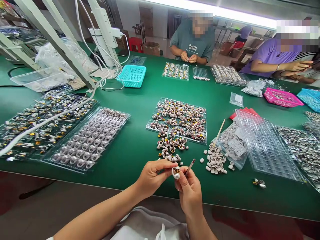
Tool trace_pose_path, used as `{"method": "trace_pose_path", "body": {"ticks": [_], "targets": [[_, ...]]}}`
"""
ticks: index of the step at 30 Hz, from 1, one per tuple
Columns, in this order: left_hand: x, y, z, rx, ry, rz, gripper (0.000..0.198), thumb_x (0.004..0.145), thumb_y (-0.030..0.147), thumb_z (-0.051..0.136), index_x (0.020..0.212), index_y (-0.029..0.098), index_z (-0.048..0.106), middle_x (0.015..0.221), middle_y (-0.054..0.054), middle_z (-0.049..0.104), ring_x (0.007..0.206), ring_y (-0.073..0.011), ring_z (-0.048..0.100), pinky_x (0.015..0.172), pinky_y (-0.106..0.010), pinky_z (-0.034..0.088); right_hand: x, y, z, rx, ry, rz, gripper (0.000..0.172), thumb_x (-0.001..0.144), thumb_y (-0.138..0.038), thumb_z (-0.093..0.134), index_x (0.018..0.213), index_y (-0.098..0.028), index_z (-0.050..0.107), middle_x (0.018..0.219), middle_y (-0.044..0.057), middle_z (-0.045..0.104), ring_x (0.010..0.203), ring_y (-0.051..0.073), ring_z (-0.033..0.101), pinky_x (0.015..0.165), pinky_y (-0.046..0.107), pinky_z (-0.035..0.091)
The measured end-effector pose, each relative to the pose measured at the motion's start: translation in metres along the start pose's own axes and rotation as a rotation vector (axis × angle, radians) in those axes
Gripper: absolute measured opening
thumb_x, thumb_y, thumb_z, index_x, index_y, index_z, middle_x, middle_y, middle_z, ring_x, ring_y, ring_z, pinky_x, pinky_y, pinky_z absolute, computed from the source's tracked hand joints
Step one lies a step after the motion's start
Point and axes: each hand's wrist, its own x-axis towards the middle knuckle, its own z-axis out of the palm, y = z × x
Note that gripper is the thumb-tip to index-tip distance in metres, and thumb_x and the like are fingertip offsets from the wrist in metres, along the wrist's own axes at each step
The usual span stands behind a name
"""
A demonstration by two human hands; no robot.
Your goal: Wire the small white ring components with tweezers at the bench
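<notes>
Over the green table [136,143], the left hand [153,176] pinches a part [176,174]; the right hand [190,191], closed around a tool [191,165], meets it. Beyond, a pile [172,145] looks unworked; leftward, a tray [83,170] looks filled.

Open table [138,136] between ring tray [62,165] and middle tray [150,124]; loose ring parts [172,144] block way straight ahead of left hand [152,176]; pale caps [215,161], slanting stick [220,129] obstruct forward-right of right hand [191,190]; cable [62,111] spans leftmost tray [93,106].
</notes>
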Motion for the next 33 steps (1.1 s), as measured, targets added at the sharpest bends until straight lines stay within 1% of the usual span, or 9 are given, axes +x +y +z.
{"method": "trace_pose_path", "body": {"ticks": [5, 10, 13, 17, 20, 25, 28, 31, 33], "targets": [[-0.002, -0.006, -0.001, -0.052, 0.005, -0.063, 0.021, 0.08, 0.034, 0.076, 0.092, 0.018, 0.081, 0.087, -0.01, 0.08, 0.081, -0.0229, 0.074, 0.076, -0.032, 0.059, 0.002, -0.003, 0.001, 0.016, 0.009, 0.001, 0.025, 0.084, -0.042, 0.071, 0.086, -0.019, 0.062, 0.068, -0.002, 0.054, 0.052, 0.008, 0.04, 0.048, 0.022, 0.032], [-0.001, -0.002, 0.0, -0.025, 0.011, -0.056, 0.02, 0.079, 0.034, 0.077, 0.089, 0.018, 0.082, 0.085, -0.01, 0.08, 0.078, -0.0224, 0.074, 0.074, -0.031, 0.059, 0.002, -0.004, 0.002, 0.022, 0.017, 0.002, 0.029, 0.079, -0.043, 0.076, 0.083, -0.019, 0.062, 0.067, -0.003, 0.053, 0.051, 0.007, 0.039, 0.047, 0.022, 0.03], [-0.002, -0.002, 0.001, -0.037, 0.025, -0.04, 0.016, 0.079, 0.03, 0.077, 0.089, 0.018, 0.082, 0.085, -0.01, 0.08, 0.077, -0.0216, 0.074, 0.073, -0.029, 0.059, 0.001, -0.002, 0.002, 0.018, 0.024, -0.01, 0.027, 0.081, -0.043, 0.074, 0.085, -0.019, 0.061, 0.066, -0.004, 0.052, 0.051, 0.007, 0.039, 0.046, 0.021, 0.029], [-0.003, -0.001, 0.003, -0.036, 0.026, -0.023, 0.014, 0.08, 0.025, 0.076, 0.091, 0.019, 0.082, 0.087, -0.009, 0.081, 0.079, -0.0214, 0.074, 0.077, -0.029, 0.058, -0.001, 0.003, 0.003, 0.004, 0.04, -0.079, 0.027, 0.085, -0.044, 0.07, 0.086, -0.02, 0.058, 0.068, -0.004, 0.051, 0.052, 0.008, 0.041, 0.047, 0.022, 0.031], [-0.004, 0.001, 0.004, -0.032, 0.017, -0.028, 0.015, 0.08, 0.028, 0.076, 0.091, 0.019, 0.082, 0.087, -0.009, 0.081, 0.079, -0.0219, 0.074, 0.078, -0.031, 0.058, -0.001, 0.005, 0.003, -0.015, 0.057, -0.114, 0.028, 0.085, -0.046, 0.069, 0.086, -0.021, 0.055, 0.069, -0.004, 0.05, 0.052, 0.008, 0.042, 0.047, 0.022, 0.033], [-0.005, 0.003, 0.006, -0.069, 0.004, -0.087, 0.018, 0.079, 0.03, 0.077, 0.09, 0.016, 0.081, 0.085, -0.01, 0.08, 0.078, -0.0216, 0.073, 0.076, -0.03, 0.057, -0.002, 0.006, 0.002, -0.015, 0.055, -0.107, 0.029, 0.085, -0.046, 0.069, 0.087, -0.022, 0.054, 0.069, -0.005, 0.046, 0.05, 0.007, 0.037, 0.045, 0.02, 0.031], [-0.005, 0.003, 0.004, -0.14, -0.04, -0.143, 0.02, 0.079, 0.03, 0.077, 0.089, 0.014, 0.08, 0.085, -0.01, 0.079, 0.077, -0.0203, 0.071, 0.073, -0.028, 0.055, -0.002, 0.001, -0.002, -0.044, 0.019, -0.094, 0.024, 0.084, -0.042, 0.072, 0.089, -0.022, 0.058, 0.073, -0.004, 0.05, 0.056, 0.008, 0.041, 0.05, 0.021, 0.035], [-0.005, 0.005, -0.001, -0.206, -0.14, -0.221, 0.02, 0.08, 0.03, 0.074, 0.089, 0.013, 0.077, 0.082, -0.008, 0.077, 0.074, -0.0176, 0.068, 0.07, -0.026, 0.053, -0.002, -0.008, -0.008, -0.133, -0.079, -0.105, 0.019, 0.084, -0.036, 0.072, 0.093, -0.023, 0.063, 0.077, -0.002, 0.054, 0.065, 0.011, 0.048, 0.059, 0.023, 0.042], [-0.005, 0.007, -0.003, -0.212, -0.177, -0.271, 0.017, 0.08, 0.028, 0.073, 0.087, 0.012, 0.076, 0.077, -0.006, 0.075, 0.07, -0.0151, 0.065, 0.068, -0.024, 0.051, -0.002, -0.016, -0.012, -0.203, -0.147, -0.128, 0.015, 0.086, -0.033, 0.07, 0.095, -0.022, 0.066, 0.077, -0.001, 0.054, 0.067, 0.012, 0.048, 0.06, 0.024, 0.042]]}}
